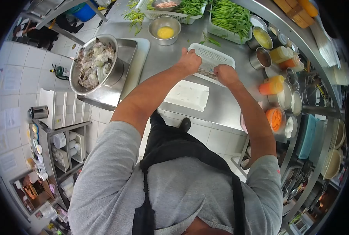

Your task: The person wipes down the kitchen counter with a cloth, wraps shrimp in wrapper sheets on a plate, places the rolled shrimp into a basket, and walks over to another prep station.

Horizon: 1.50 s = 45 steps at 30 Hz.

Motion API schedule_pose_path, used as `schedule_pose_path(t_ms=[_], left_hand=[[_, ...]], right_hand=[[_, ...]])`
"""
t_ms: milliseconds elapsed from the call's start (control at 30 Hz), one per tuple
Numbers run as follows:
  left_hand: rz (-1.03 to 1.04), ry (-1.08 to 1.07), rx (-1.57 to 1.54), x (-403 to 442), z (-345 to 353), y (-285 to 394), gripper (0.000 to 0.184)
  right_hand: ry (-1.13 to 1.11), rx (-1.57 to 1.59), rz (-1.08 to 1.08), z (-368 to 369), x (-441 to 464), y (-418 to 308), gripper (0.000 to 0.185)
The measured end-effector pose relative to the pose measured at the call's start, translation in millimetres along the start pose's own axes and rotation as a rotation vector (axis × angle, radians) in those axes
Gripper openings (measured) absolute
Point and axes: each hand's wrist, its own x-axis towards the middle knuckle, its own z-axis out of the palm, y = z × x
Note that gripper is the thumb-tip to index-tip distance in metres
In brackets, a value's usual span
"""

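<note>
Reaching to a white basket (213,52) | left hand (191,62), right hand (225,74) curled, grasp unclear | likely light, stiff; best held by ends

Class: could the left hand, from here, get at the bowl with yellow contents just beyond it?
Probably yes: the bowl sits close by, with bare counter between, though the left hand would likely first need to release the white basket.

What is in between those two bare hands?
In the head view, a white basket with holes lies between the left hand and the right hand; what's inside is unclear.
</note>
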Motion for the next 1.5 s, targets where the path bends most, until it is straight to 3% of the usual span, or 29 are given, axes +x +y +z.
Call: schedule_pose_path(t_ms=[167,267,333,433,500,567,633,700,767,800,867,1000,1167,1400,1500], left_hand=[[0.043,0.019,0.015,4.0,8.0,-0.7,0.02],[0.056,0.016,0.033,7.1,18.6,-3.4,0.026],[0.074,0.125,0.118,5.6,33.8,-7.3,0.02],[0.062,0.159,0.064,-46.4,-31.5,-14.8,0.021],[0.074,0.456,-0.246,-97.9,-82.8,-32.9,0.023],[-0.008,0.702,-0.212,-149.3,-121.1,-81.4,0.025],[-0.271,0.899,-0.143,-204.6,-148.4,-138.4,0.03],[-0.629,0.726,-0.067,-256.0,-157.9,-202.5,0.031],[-0.857,0.546,-0.067,-297.4,-145.0,-249.8,0.034],[-0.859,0.564,-0.057,-304.1,-140.0,-252.5,0.034],[-0.93,0.307,-0.174,-320.9,-130.3,-250.5,0.03],[-1.018,0.383,-0.058,-302.4,-111.2,-238.0,0.023],[-0.91,0.391,0.003,-286.3,-105.0,-245.3,0.016],[-0.804,0.558,0.132,-307.2,-181.9,-207.2,0.019],[-0.649,0.714,0.085,-316.4,-219.5,-164.3,0.018]], right_hand=[[-0.075,0.107,0.011,-15.3,-2.2,-3.6,0.024],[0.0,0.105,-0.097,-1.2,5.9,1.7,0.031],[-0.124,0.098,-0.157,-9.5,10.5,-2.0,0.037],[0.223,0.352,-0.135,-25.5,0.1,-4.2,0.032],[0.33,0.606,-0.075,-46.2,-17.6,-3.6,0.025],[0.345,0.801,-0.013,-58.0,-40.5,5.1,0.023],[0.344,0.853,0.0,-65.6,-65.4,10.8,0.024],[0.237,0.946,0.125,-67.3,-80.3,19.4,0.024],[0.246,0.948,0.112,-64.2,-84.6,15.2,0.023],[0.245,0.952,0.118,-64.2,-85.7,12.7,0.023],[0.271,0.985,0.101,-67.4,-85.6,-3.5,0.023],[0.17,0.963,0.049,-68.7,-75.4,-44.3,0.021],[0.076,0.957,-0.021,-73.2,-71.2,-93.0,0.019],[-0.034,0.907,-0.11,-72.7,-81.6,-103.6,0.021],[-0.056,0.948,-0.095,-58.8,-81.0,-104.7,0.024]])
